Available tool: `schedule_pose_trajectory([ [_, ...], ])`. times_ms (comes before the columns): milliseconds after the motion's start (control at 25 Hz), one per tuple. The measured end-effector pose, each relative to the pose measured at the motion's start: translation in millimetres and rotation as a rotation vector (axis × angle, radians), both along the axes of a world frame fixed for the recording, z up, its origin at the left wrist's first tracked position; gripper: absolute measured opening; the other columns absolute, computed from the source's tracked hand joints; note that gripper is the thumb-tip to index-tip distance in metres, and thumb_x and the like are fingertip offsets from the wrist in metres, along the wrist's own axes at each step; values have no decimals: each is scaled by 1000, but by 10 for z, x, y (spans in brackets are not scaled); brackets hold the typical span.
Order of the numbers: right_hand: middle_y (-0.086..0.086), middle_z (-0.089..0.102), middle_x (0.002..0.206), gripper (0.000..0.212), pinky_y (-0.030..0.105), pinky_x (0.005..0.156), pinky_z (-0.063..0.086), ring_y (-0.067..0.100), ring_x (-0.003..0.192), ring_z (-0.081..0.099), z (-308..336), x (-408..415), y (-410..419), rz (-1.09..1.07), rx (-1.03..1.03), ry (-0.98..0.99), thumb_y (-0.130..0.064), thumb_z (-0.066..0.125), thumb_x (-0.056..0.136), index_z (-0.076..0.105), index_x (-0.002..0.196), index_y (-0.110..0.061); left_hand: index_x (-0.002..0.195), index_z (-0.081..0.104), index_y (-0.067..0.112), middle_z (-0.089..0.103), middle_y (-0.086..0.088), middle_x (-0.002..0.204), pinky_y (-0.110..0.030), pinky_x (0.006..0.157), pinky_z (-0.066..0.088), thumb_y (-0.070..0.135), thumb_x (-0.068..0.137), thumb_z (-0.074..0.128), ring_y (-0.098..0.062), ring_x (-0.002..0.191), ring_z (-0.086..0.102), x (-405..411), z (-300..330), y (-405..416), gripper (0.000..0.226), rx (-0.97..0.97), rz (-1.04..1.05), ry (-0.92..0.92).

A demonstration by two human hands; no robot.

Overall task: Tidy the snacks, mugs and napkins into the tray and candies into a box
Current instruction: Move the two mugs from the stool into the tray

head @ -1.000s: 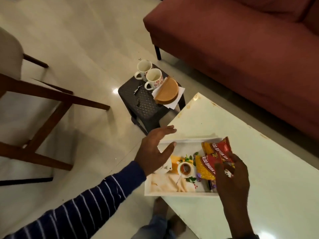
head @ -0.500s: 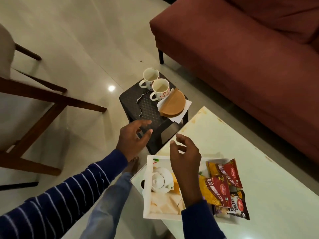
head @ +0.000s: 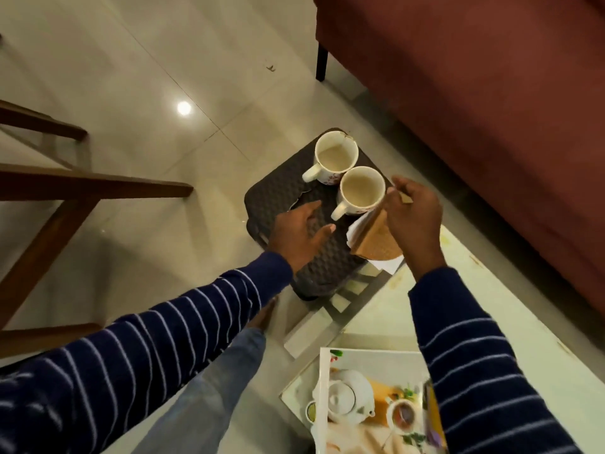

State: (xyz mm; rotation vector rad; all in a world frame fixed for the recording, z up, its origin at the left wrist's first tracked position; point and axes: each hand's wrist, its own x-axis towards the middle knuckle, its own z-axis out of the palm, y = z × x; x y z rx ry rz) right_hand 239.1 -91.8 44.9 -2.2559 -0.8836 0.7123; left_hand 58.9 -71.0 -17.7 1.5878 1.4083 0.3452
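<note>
Quilted dark stool (head: 281,194) holds two round glazed mugs (head: 361,188).

mugs (head: 348,173): two, white, upright, touching, on stool | tray (head: 322,388): on table
</note>
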Motion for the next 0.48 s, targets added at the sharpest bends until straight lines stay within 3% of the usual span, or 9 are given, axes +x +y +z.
schedule_pose_trajectory([
  [240,5,68,127,32,23,91,38,22,114,61,-378,-13,293,83,-96,-122,-22,56,101,66,130,-14,131,59,19,72,-5,116,-30,86,58,30,86,76,-12,102,69,191,-193,186,50,15,-70,-68],
  [480,10,72,118,29,21,83,41,21,103,64,-521,14,338,68,-102,-226,-20,55,101,70,123,-9,114,64,11,74,-10,102,-42,78,61,25,92,69,-19,90,73,304,-325,181,27,86,-59,-94],
])
